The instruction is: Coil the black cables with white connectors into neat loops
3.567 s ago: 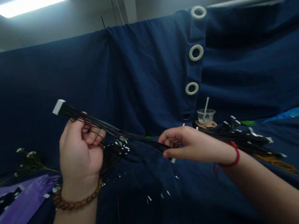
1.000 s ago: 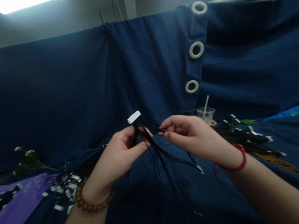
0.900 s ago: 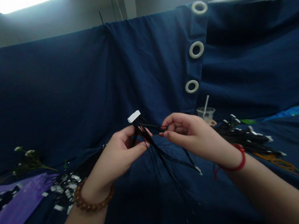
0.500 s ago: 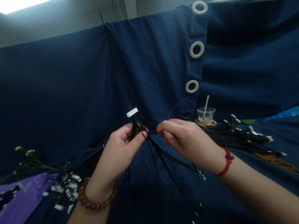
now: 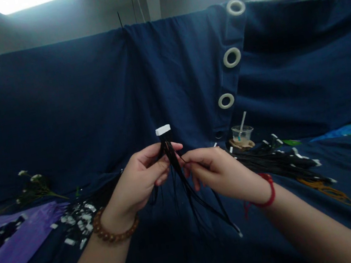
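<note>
Since half a second ago, the white plug (image 5: pixel 162 130) has shifted a little to the right, and the right hand (image 5: pixel 218 173) has come in closer to the left hand (image 5: pixel 139 174), its fingers now just beside the wires (image 5: pixel 187 187). The small end piece (image 5: pixel 240 234) has swung lower.

The plug heads a black harness (image 5: pixel 168 148), held up in front of the curtain (image 5: pixel 59 105) and above the worktop (image 5: pixel 349 171). It is a short, plain block, sitting almost level, its long side facing out. Thin dark wires leave its underside in a tight bunch, pass between the hands, then fan apart: some hang nearly straight down, while a thicker group slants off to the right and ends in the small pale piece. The lower tips of the others are too dark to make out.

The left hand has thumb and fingers pinched on the bunch just below the plug. The right hand is curled, thumb and forefinger closed on a thin wire near the bunch.

More harnesses (image 5: pixel 278 160) lie to the right, near a clear cup (image 5: pixel 242 135).
</note>
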